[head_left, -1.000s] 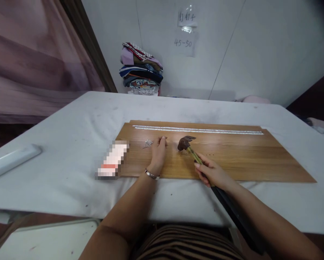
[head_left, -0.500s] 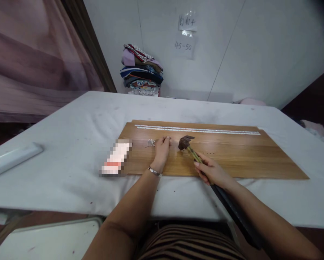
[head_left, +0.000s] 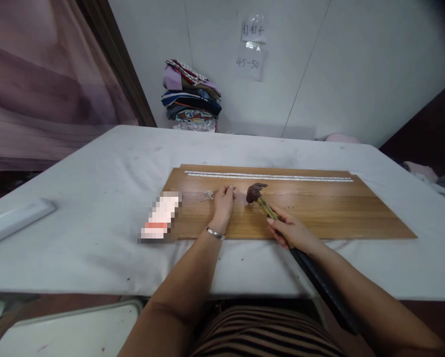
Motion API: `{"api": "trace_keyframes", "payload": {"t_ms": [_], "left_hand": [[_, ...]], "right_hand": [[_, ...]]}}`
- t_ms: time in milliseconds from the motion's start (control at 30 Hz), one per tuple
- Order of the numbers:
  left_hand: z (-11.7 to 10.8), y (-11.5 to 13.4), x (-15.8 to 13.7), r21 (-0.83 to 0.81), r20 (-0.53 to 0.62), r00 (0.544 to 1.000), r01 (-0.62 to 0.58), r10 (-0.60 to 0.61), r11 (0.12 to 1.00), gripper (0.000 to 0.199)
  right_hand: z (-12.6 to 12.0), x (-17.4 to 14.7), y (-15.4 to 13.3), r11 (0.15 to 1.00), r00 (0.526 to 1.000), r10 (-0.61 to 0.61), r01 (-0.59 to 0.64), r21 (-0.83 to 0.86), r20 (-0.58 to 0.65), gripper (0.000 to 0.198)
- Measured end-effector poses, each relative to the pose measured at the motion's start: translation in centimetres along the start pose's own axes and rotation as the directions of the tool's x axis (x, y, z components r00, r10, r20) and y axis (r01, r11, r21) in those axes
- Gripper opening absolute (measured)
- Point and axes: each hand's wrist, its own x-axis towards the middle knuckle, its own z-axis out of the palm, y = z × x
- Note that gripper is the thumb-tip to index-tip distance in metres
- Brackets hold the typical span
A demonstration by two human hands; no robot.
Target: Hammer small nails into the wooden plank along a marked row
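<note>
My right hand [head_left: 291, 228] is wrapped around a claw hammer [head_left: 269, 209], gripping it partway up the handle. Its rusty brown head hovers over or just touches the wooden board [head_left: 330, 213]; which of the two I cannot tell. A little left of the head, my left hand [head_left: 224, 199] rests at the board with thumb and fingertips pinched together. Whatever sits in that pinch is too small or hidden to make out. Beside the left hand lies a small heap of silver nails [head_left: 207, 196]. Right of the hammer, several dark dots [head_left: 288, 207] form a row in the wood.
Two pale measuring strips [head_left: 267, 176] run along the board's far side. A blurred-out phone-like rectangle [head_left: 160, 216] overlaps its left end. A white cylinder [head_left: 17, 220] lies on the white-covered table [head_left: 95, 198]. Folded cloths [head_left: 192, 96] are stacked behind, against the wall.
The camera view has shifted slightly. The hammer head has risen a little and moved slightly right against the board. My left hand keeps its pinch in nearly the same place.
</note>
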Motion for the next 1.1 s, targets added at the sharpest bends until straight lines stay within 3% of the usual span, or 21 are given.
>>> {"api": "trace_keyframes", "payload": {"t_ms": [1100], "left_hand": [[0.12,-0.01,0.09,0.046,0.017,1.000,-0.004,0.003,0.999,0.023]], "right_hand": [[0.67,-0.15,-0.37,0.999,0.998,0.038,-0.035,0.039,-0.058,0.068]]}}
